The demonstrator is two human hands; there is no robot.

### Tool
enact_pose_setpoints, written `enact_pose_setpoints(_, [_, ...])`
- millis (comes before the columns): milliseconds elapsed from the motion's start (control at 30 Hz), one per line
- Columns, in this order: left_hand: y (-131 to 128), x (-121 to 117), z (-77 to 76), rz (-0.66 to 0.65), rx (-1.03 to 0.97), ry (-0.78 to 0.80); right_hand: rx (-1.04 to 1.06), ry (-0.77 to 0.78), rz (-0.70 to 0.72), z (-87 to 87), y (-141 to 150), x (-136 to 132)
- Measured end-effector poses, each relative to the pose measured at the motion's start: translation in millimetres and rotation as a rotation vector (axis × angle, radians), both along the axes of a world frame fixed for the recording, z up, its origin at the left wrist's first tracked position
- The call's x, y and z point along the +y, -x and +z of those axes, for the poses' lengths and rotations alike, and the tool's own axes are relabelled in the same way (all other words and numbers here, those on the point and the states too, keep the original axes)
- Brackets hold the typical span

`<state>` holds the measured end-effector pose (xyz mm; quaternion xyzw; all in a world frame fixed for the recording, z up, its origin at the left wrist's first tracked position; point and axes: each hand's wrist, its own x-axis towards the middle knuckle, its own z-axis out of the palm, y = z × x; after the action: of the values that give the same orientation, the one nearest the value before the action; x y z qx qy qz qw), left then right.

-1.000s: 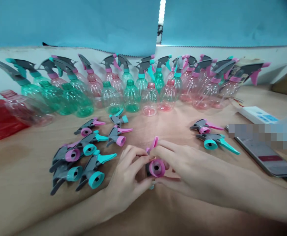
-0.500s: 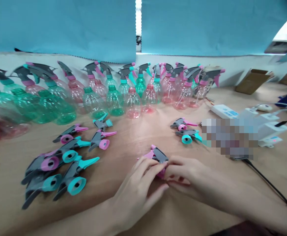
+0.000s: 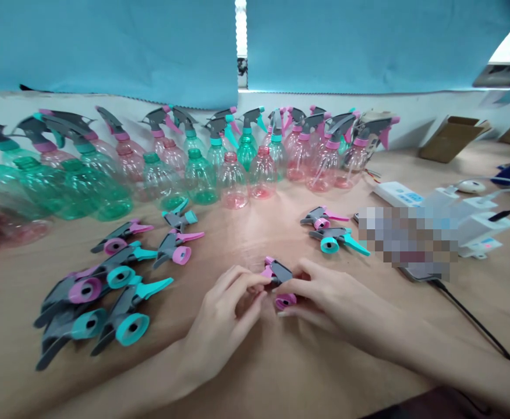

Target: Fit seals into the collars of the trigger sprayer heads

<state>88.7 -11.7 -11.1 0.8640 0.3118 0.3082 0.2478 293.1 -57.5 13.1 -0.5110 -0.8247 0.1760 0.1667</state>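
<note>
At the frame's lower centre, a spray head (image 3: 280, 272) is being held in the right hand (image 3: 325, 297), just beside the left hand (image 3: 220, 317). It is being flanked by other spray heads (image 3: 116, 308) at left and a pair (image 3: 314, 216) at centre right; behind, bottles (image 3: 233, 183) are being backed by a wall (image 3: 445, 109).

The area appears to be a small workshop: spray bottles (image 3: 234, 183) stand in rows along the far edge of the tabletop (image 3: 246, 250), with loose trigger heads (image 3: 119, 308) grouped toward its left edge.
</note>
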Motion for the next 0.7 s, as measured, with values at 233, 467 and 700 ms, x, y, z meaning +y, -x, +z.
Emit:
enact_pose_setpoints(233, [2, 4, 0.4, -0.017, 0.001, -0.012, -0.071, 0.071, -0.073, -1.6, -13, -4])
enact_pose_setpoints(467, [5, 4, -4.8, -0.051, 0.003, -0.075, -0.242, 0.161, -0.139, 9.5, -61, -8])
enact_pose_setpoints(700, [16, 7, 9.1, -0.036, 0.122, -0.219, -0.191, 0.148, -0.135, -1.6, -116, -5])
